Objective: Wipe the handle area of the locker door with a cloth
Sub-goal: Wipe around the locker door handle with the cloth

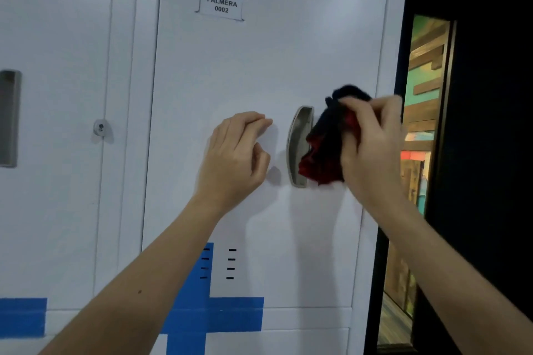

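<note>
Bracing the door (259, 66) with your loosely curled, empty left hand (235, 157), you have the upright handle (298, 147) just right of it, and your right hand (372, 138) presses the bunched cloth (326, 147) against its right edge.

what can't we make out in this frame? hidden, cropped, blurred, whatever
Head view only:
- Handle: its right side is hidden by the cloth.
- Cloth: partly buried in the right hand; its top is motion-blurred, so its shape is unclear.
- Left hand: fingertips curl at the door; contact cannot be told.
- Neighbouring locker's handle: cut off by the left edge.
- Blue tape: runs off the bottom edge.
</note>
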